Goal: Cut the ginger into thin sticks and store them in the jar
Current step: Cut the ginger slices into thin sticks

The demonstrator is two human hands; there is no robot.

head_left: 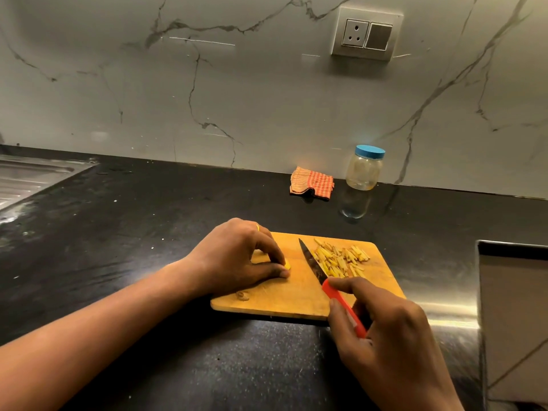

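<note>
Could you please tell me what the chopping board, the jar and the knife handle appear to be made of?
Chopping board: wood or bamboo by its warm matte tan face.
Jar: clear and see-through, glass or plastic, I cannot tell which; its blue lid looks plastic.
Knife handle, in the right hand: smooth bright red, likely plastic.

Board (296, 295) is smooth wood; counter (148, 221) is glossy black speckled stone. Knife (326, 277): dark metal blade, red plastic handle. Jar (364, 170) is clear, lid (370, 151) blue plastic; cloth (312, 183) woven.

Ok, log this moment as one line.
left hand: pinning ginger piece | right hand: holding knife | sticks: piled on board | jar: lidded
</note>
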